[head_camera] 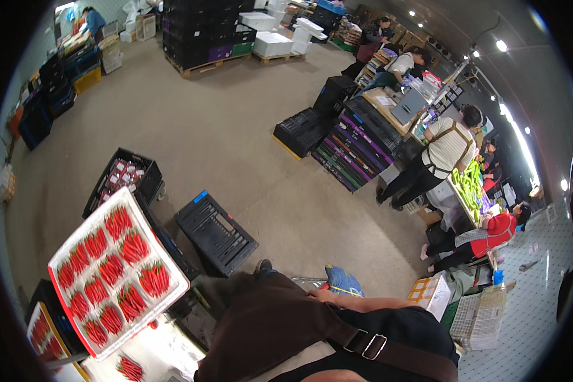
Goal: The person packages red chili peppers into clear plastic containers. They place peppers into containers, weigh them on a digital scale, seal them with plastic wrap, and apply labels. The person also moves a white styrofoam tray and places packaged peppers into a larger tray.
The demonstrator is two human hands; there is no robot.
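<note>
My right hand [321, 296] rests low in front of me, beside the dark brown apron [272, 324]; part of it is hidden and what it may hold is unclear. Near it lies a blue patterned cushion [343, 281]. My left hand is out of view. At the left, a white foam tray [176, 286] holds several bunches of red chili peppers [111, 270], set out in rows. Below it, one loose bunch of red chilies [130, 368] lies on a brightly lit white worktop [148, 346]. A second tray of chilies [42, 329] stands at the lower left edge.
A black crate [155, 174] holds small red packs. Beside it is a closed black folding crate [217, 234]. Stacked crates [355, 148] stand ahead on the right. A person in a striped shirt [446, 145] and a person in red [494, 234] are at a table of green vegetables [468, 186].
</note>
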